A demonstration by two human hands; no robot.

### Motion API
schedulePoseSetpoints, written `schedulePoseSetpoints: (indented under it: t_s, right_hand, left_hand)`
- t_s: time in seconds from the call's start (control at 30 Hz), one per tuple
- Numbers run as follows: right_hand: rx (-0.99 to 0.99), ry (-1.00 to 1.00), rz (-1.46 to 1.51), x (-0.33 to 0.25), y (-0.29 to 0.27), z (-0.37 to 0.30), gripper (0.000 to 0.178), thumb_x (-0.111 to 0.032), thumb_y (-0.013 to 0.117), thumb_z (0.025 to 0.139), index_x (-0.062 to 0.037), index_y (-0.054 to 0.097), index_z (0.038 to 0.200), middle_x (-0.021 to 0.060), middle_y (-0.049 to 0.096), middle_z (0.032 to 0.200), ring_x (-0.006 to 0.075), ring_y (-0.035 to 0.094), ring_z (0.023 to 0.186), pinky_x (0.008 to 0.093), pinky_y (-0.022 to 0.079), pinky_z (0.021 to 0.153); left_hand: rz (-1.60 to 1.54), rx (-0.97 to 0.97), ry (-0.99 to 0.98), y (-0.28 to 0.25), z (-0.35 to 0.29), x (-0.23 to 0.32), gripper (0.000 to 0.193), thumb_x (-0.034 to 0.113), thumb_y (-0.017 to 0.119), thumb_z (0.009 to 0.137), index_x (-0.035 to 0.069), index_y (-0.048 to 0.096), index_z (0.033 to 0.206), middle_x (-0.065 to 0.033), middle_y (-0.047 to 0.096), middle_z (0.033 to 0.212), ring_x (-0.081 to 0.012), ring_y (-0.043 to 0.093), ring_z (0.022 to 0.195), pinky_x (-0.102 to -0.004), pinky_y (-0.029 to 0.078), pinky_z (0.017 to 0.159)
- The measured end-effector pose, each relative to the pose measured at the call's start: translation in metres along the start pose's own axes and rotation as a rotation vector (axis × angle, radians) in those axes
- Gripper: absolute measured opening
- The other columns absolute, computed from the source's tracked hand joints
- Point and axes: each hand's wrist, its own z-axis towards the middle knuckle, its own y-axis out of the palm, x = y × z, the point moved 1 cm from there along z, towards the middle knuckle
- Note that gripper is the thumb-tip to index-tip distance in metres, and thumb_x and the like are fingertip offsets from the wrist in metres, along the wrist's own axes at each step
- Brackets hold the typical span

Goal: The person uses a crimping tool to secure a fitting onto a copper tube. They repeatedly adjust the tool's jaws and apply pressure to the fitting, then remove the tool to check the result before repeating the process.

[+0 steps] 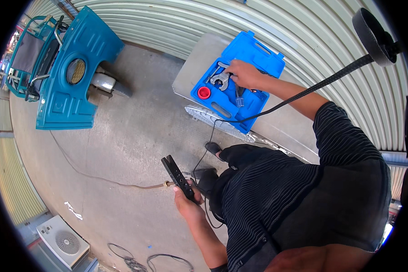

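Note:
My left hand (189, 203) is closed round a black flaring bar (179, 177) with a row of holes, tilted up and away from me. A thin brown tube (122, 185) with a brass fitting (167, 183) reaches the bar's side; whether it is clamped there I cannot tell. My right hand (244, 74) reaches into an open blue tool case (218, 110), its fingers curled at a grey metal yoke-shaped tool (221, 80). The palm side is hidden. Also in the case are a round red piece (204, 93) and a tool with a clear bluish end (240, 100).
The case rests on a grey flat surface (186, 75) by a corrugated wall (158, 27). A teal three-wheeled vehicle (63, 104) stands far left. A black cable (276, 109) crosses before my right arm. Coiled cables (131, 263) and a white fan-grilled unit (63, 240) are at lower left.

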Motion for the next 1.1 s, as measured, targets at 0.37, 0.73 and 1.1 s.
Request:
schedulePoseSetpoints:
  t_s: [0.37,0.73,1.1]
  right_hand:
    - [-0.378,-0.456,-0.239,-0.015,-0.010,0.067,0.075,-0.032,0.093,0.057,-0.0031,0.060,0.117,0.0151,0.056,0.113,0.0361,0.055,0.110,0.0458,0.050,0.087]
    - [-0.334,-0.449,-0.241,-0.015,0.000,0.064,0.081,-0.035,0.093,0.055,-0.0002,0.058,0.119,0.0170,0.055,0.115,0.0348,0.053,0.110,0.0431,0.049,0.089]
    - [-0.236,-0.424,0.052,0.006,-0.008,0.054,0.082,-0.026,0.086,0.052,-0.0004,0.049,0.121,0.0212,0.053,0.111,0.0389,0.054,0.106,0.0458,0.045,0.090]
  left_hand:
    - [0.022,-0.035,0.005,0.042,0.004,0.022,0.058,0.057,0.041,0.104,0.002,0.059,0.101,0.0008,0.041,0.056,-0.0106,0.037,0.048,-0.0261,0.029,0.045]
    - [-0.002,-0.125,0.036,0.069,0.029,0.033,0.050,0.054,0.052,0.102,0.005,0.059,0.099,0.0025,0.042,0.060,-0.0082,0.040,0.051,-0.0244,0.035,0.047]
    - [0.046,-0.073,0.061,0.056,0.022,0.035,0.050,0.054,0.050,0.102,0.005,0.059,0.097,0.0000,0.048,0.060,-0.0097,0.043,0.049,-0.0240,0.034,0.044]
